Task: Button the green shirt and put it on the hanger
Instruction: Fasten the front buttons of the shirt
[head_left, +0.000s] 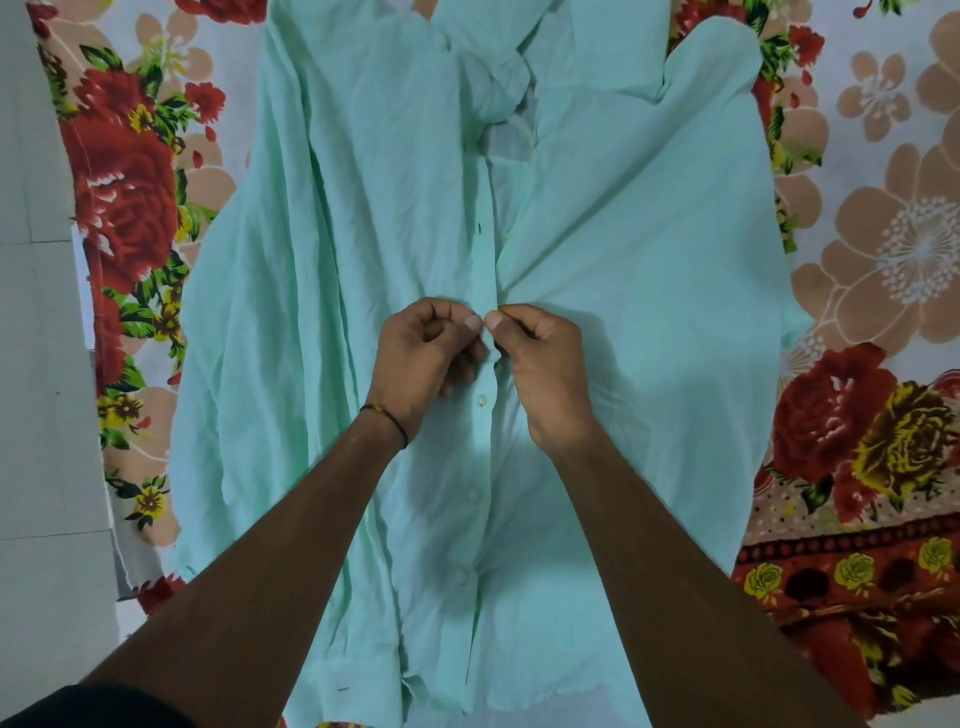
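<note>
Head view: left hand (423, 358) and right hand (540, 364) both pinch the soft, limp green shirt (623, 270) at its centre strip, judged the proper hold.

Two bare forearms, no sleeves past the elbow.
Thin dark thread band (385, 415) around the wrist of the left hand (423, 358), with a small orange-and-yellow knot or bead on top. Nothing worn on the right hand (545, 374) or its wrist. Edge of dark, black-looking clothing (88, 709) at the lower left corner.
</note>
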